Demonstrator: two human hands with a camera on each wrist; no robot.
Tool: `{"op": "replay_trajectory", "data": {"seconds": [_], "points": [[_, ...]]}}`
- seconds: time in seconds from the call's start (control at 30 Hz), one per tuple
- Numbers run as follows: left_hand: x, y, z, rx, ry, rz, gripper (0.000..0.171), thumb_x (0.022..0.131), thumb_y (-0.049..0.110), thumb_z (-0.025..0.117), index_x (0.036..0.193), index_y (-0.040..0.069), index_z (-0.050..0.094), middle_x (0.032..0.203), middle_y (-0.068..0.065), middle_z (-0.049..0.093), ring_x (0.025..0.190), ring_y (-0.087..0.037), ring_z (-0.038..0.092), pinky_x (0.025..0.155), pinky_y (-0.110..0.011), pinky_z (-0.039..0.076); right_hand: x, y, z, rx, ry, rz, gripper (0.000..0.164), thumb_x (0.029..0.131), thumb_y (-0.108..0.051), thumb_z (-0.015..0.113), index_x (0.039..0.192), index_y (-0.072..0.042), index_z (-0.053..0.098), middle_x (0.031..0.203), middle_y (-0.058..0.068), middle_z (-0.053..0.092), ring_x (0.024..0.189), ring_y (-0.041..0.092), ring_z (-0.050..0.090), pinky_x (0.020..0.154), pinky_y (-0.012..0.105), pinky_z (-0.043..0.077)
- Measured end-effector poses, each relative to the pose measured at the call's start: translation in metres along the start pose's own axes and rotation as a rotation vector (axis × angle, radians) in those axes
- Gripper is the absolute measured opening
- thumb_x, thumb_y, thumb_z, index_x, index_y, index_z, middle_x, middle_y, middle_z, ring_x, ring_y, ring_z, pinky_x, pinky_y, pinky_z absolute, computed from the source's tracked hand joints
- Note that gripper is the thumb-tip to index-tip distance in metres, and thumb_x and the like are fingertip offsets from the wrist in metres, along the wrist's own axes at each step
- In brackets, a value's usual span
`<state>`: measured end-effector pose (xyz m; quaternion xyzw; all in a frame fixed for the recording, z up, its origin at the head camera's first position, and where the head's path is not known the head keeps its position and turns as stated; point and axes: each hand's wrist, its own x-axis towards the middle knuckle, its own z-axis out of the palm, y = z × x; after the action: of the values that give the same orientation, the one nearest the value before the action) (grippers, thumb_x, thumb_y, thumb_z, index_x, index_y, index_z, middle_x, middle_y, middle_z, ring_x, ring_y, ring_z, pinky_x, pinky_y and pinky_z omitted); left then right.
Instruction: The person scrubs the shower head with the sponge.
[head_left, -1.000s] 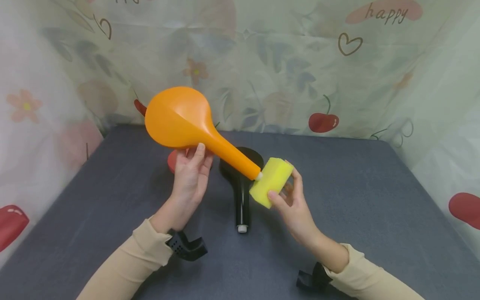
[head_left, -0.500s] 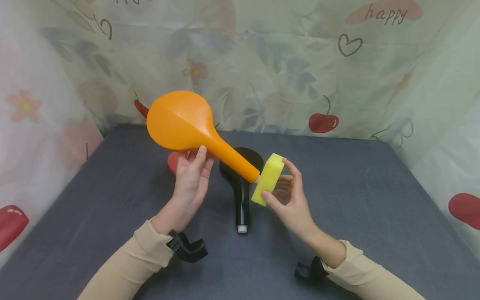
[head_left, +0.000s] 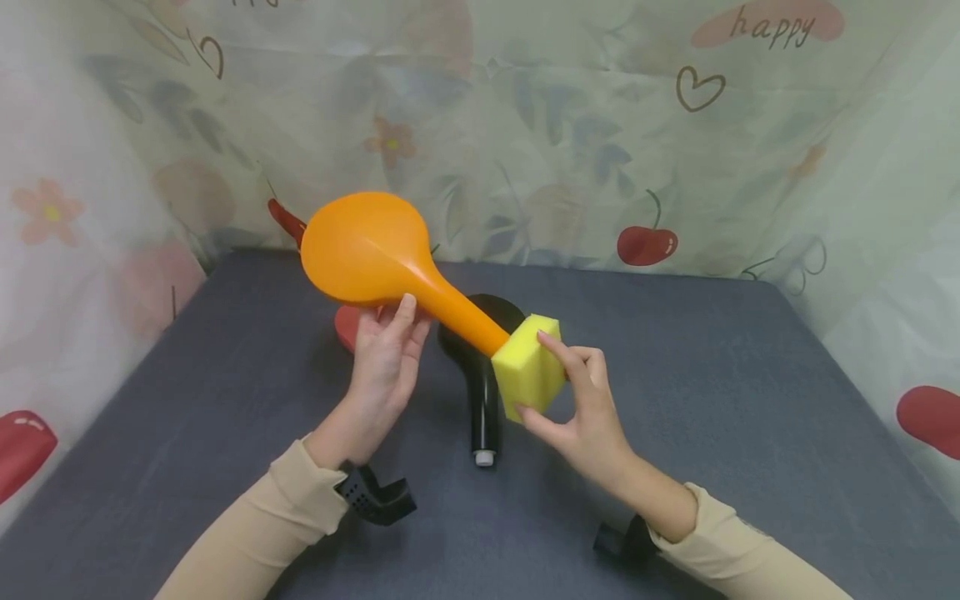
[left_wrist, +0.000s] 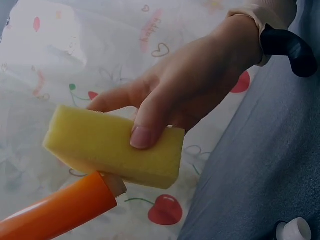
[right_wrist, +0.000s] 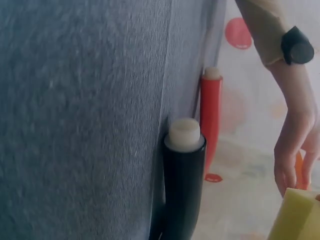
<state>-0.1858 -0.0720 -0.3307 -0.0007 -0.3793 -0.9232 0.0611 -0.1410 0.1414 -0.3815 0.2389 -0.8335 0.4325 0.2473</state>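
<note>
My left hand (head_left: 381, 371) holds an orange shower head (head_left: 367, 250) up over the table, gripping its round head from below with the thumb at the near edge. Its handle slants down to the right. Between thumb and fingers of my right hand (head_left: 588, 412) is a yellow sponge (head_left: 528, 371), placed at the handle's tip. The left wrist view shows the sponge (left_wrist: 100, 145) against the white threaded end (left_wrist: 115, 185) of the orange handle (left_wrist: 60, 210); the head view hides that end behind the sponge.
A black shower head (head_left: 483, 400) lies beneath on the dark table (head_left: 712, 375), handle toward me. Left of it is a red one (head_left: 347, 327), mostly hidden by my left hand; its red handle (right_wrist: 211, 110) shows in the right wrist view. Patterned curtains (head_left: 525, 125) surround the table.
My right hand has turned the sponge at the handle's end, and its fingers have shifted over the sponge. The orange shower head has come down a little and slightly right.
</note>
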Motion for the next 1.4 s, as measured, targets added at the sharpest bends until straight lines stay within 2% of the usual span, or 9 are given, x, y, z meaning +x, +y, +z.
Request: {"op": "replay_trajectory", "data": {"seconds": [0.17, 0.43, 0.57, 0.8, 1.0, 1.13, 1.27, 1.4], "points": [[-0.001, -0.001, 0.000, 0.009, -0.005, -0.007, 0.039, 0.095, 0.005, 0.047, 0.130, 0.020, 0.039, 0.120, 0.002, 0.048, 0.108, -0.011, 0.054, 0.095, -0.025, 0.048, 0.005, 0.005, -0.005, -0.004, 0.006, 0.042, 0.079, 0.069, -0.007, 0.079, 0.138, -0.016, 0.042, 0.108, 0.017, 0.039, 0.100, 0.014, 0.038, 0.078, 0.029, 0.042], [0.000, -0.005, 0.000, 0.027, 0.011, -0.048, 0.038, 0.096, 0.004, 0.047, 0.130, 0.019, 0.039, 0.119, 0.003, 0.049, 0.105, -0.010, 0.055, 0.094, -0.023, 0.049, 0.010, 0.014, -0.015, -0.031, 0.022, 0.100, 0.079, 0.071, -0.004, 0.077, 0.139, -0.018, 0.040, 0.109, 0.018, 0.039, 0.100, 0.015, 0.036, 0.079, 0.032, 0.041], [0.000, -0.007, 0.000, 0.055, -0.016, -0.074, 0.037, 0.096, 0.004, 0.045, 0.128, 0.021, 0.040, 0.119, 0.004, 0.050, 0.101, -0.009, 0.055, 0.092, -0.021, 0.050, 0.014, 0.019, -0.021, -0.039, 0.038, 0.118, 0.079, 0.072, -0.004, 0.076, 0.141, -0.018, 0.039, 0.109, 0.019, 0.039, 0.099, 0.016, 0.036, 0.078, 0.029, 0.038], [-0.002, -0.016, -0.001, 0.121, -0.149, -0.184, 0.031, 0.098, 0.004, 0.042, 0.123, 0.023, 0.043, 0.112, 0.008, 0.055, 0.095, -0.005, 0.058, 0.089, -0.019, 0.050, 0.021, 0.031, -0.034, -0.063, 0.079, 0.144, 0.078, 0.074, -0.004, 0.075, 0.141, -0.017, 0.038, 0.110, 0.023, 0.038, 0.097, 0.020, 0.034, 0.077, 0.027, 0.032], [-0.003, -0.028, 0.001, 0.216, -0.231, -0.298, 0.037, 0.098, 0.004, 0.040, 0.133, 0.016, 0.037, 0.110, 0.007, 0.056, 0.094, -0.004, 0.059, 0.089, -0.019, 0.050, 0.027, 0.043, -0.045, -0.075, 0.106, 0.174, 0.078, 0.075, -0.004, 0.074, 0.142, -0.017, 0.037, 0.110, 0.025, 0.037, 0.097, 0.019, 0.032, 0.076, 0.028, 0.033], [-0.002, -0.037, 0.003, 0.296, -0.225, -0.368, 0.044, 0.098, 0.006, 0.043, 0.140, 0.013, 0.031, 0.121, 0.002, 0.052, 0.096, -0.004, 0.059, 0.096, -0.024, 0.048, 0.029, 0.051, -0.051, -0.083, 0.120, 0.202, 0.078, 0.075, -0.004, 0.073, 0.142, -0.019, 0.036, 0.111, 0.025, 0.036, 0.097, 0.015, 0.030, 0.076, 0.028, 0.034], [0.000, -0.045, 0.006, 0.357, -0.216, -0.424, 0.045, 0.097, 0.006, 0.046, 0.140, 0.011, 0.033, 0.132, -0.007, 0.049, 0.098, -0.006, 0.060, 0.104, -0.035, 0.041, 0.031, 0.060, -0.057, -0.101, 0.124, 0.220, 0.077, 0.076, -0.005, 0.072, 0.143, -0.020, 0.036, 0.112, 0.026, 0.035, 0.097, 0.017, 0.030, 0.077, 0.032, 0.034], [0.001, -0.053, 0.009, 0.413, -0.238, -0.463, 0.044, 0.097, 0.005, 0.046, 0.139, 0.009, 0.035, 0.137, -0.014, 0.047, 0.101, -0.010, 0.059, 0.106, -0.042, 0.039, 0.034, 0.071, -0.062, -0.132, 0.120, 0.247, 0.077, 0.078, -0.006, 0.071, 0.144, -0.021, 0.034, 0.112, 0.027, 0.034, 0.096, 0.016, 0.028, 0.075, 0.035, 0.033]]}}
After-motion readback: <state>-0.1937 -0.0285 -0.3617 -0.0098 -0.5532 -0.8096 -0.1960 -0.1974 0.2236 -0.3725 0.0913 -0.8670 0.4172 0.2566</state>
